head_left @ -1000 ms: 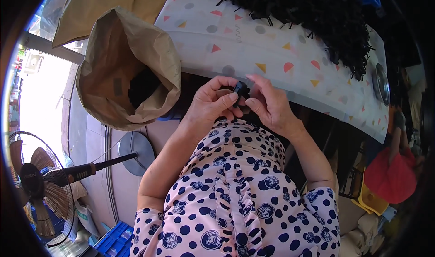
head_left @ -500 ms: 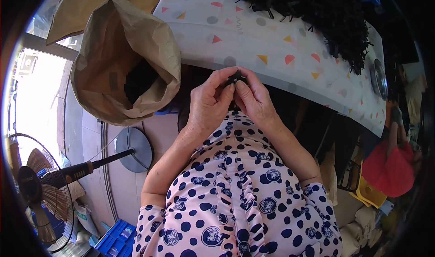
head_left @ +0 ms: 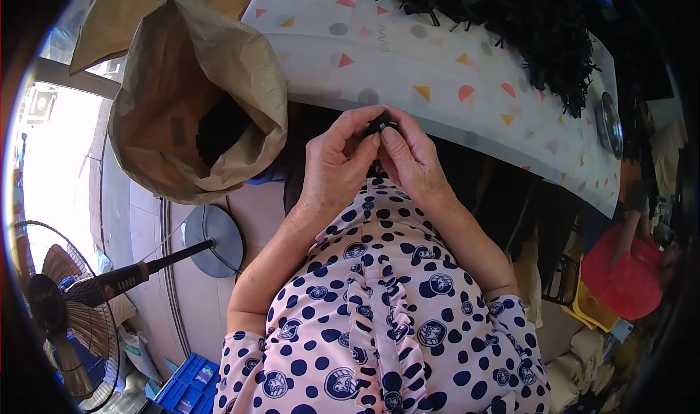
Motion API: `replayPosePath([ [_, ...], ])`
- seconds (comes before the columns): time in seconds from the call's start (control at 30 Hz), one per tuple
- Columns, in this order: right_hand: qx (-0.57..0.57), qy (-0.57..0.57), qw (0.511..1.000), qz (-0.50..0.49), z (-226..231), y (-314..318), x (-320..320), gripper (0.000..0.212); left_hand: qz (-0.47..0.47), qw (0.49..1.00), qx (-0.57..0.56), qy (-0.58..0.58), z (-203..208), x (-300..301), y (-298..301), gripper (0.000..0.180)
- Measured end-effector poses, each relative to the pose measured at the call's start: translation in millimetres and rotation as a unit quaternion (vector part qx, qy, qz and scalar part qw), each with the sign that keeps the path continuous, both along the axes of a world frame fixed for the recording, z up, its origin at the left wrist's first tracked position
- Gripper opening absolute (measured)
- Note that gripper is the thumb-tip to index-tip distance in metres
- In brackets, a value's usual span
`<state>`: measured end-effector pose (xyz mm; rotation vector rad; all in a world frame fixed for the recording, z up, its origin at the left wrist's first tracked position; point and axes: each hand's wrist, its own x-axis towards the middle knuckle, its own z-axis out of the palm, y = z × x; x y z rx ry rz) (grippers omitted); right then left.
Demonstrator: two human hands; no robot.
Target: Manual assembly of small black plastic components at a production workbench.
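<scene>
A small black piece is pinched between the fingertips of both hands, in front of my chest by the table's near edge. My left hand grips it from the left, with the thumb and fingers closed. From the other side my right hand presses it with the thumb on top. The fingers cover much of the piece, so its exact kind is hidden. On the table lies a large heap of thin black strip-like pieces. An open brown paper sack at the left holds more black material.
The table has a white patterned cover. A round metal dish stands at its right end. A fan on a round base is at the left, near a blue crate. A person in red is at the far right.
My thumbs and fingers have shifted slightly around the black piece, and a little more of it shows. The sack and table sit slightly further left in view.
</scene>
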<state>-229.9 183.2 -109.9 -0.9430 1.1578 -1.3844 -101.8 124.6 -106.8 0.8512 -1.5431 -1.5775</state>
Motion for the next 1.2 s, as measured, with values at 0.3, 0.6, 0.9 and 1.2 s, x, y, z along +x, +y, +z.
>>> replayPosePath([
  [0.3,0.010,0.019,1.000,-0.015,2.8,0.7,-2.3,0.031,0.034,0.968,-0.232,-0.093,4.8,-5.0,3.4,0.032],
  [0.6,0.070,-0.017,0.997,0.036,4.3,-6.3,-18.0,0.030,0.021,0.937,-0.294,-0.188,2.6,-8.9,-5.3,0.033],
  [0.9,-0.054,0.036,0.998,0.013,-0.4,3.4,-30.8,0.020,-0.063,0.972,0.167,0.153,27.6,9.1,-15.0,0.035],
  [1.2,-0.060,-0.165,0.983,0.046,1.3,5.7,-43.7,0.011,-0.167,0.963,0.184,0.101,25.2,-0.9,-0.8,0.039],
])
